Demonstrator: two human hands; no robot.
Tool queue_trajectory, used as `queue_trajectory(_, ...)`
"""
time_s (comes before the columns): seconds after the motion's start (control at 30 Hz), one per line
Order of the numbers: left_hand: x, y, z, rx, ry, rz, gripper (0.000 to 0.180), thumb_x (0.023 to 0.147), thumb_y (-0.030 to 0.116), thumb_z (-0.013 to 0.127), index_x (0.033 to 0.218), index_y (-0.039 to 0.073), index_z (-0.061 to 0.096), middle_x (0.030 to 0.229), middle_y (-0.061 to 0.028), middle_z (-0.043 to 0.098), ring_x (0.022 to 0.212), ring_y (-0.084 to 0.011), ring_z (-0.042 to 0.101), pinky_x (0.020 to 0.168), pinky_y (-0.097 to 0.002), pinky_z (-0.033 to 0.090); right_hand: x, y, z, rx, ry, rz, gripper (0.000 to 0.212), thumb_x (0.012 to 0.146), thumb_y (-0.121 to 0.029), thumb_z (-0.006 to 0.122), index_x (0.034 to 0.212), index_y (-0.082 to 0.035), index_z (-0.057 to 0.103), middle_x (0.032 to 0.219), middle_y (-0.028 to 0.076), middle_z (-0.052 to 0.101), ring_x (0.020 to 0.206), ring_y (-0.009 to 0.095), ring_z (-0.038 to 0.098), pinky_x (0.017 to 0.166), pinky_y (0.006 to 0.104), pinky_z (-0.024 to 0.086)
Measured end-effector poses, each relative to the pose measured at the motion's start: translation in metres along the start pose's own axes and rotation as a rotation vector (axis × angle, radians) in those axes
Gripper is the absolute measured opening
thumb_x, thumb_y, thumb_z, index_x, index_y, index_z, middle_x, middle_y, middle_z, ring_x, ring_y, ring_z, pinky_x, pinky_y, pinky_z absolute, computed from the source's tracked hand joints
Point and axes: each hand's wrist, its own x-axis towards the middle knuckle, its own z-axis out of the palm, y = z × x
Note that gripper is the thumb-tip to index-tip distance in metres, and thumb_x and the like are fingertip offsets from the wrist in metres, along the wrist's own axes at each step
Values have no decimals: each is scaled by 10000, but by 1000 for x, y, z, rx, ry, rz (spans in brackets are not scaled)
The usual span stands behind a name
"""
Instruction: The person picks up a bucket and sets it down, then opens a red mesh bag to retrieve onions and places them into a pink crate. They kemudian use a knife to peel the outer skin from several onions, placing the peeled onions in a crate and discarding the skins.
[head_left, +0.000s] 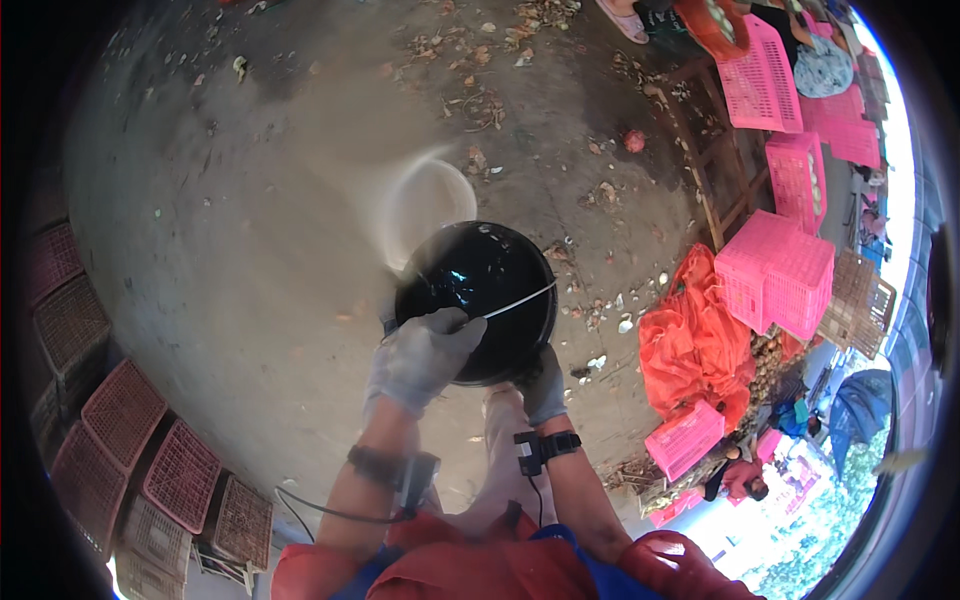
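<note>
A round black bucket (490, 345) is held in front of my legs, its dark inside glinting as if wet. My left hand (425, 352), in a pale glove, is closed around its thin wire handle (522, 300) near the left side. At the bucket's near right side, my gloved right hand (546, 388) holds it from below, with most of its fingers hidden behind the bucket. Just beyond the far rim, a blurred whitish arc (462, 182) shows over the floor; it looks like splashing water, though the blur hides its exact form.
Wet-looking concrete floor (270, 250) spreads ahead, littered with dry peelings (480, 105). Stacked crates (125, 410) line the left. On the right lie red mesh sacks (690, 335), pink crates (775, 270), a rusty metal frame (720, 150) and piled onions (768, 365). Several people are farther off.
</note>
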Motion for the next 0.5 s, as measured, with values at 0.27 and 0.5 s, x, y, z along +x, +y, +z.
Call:
queue_trajectory(0.27, 7, -6, -8, 30, -31, 52, 263, 825, 323, 740, 789, 64, 709, 674, -106, 644, 593, -207, 628, 594, -341, 497, 9, 13, -12, -199, 22, -91, 322, 998, -417, 487, 808, -185, 600, 663, -49, 524, 612, 89, 526, 565, 256, 459)
queue_trajectory(0.5, 17, -13, -17, 3, -3, 85, 246, 815, 308, 749, 790, 65, 717, 668, -104, 648, 592, -228, 635, 591, -345, 504, 1, 12, 5, -187, 74, -45, 317, 972, -442, 529, 847, -174, 643, 712, -30, 599, 676, 111, 599, 614, 274, 495)
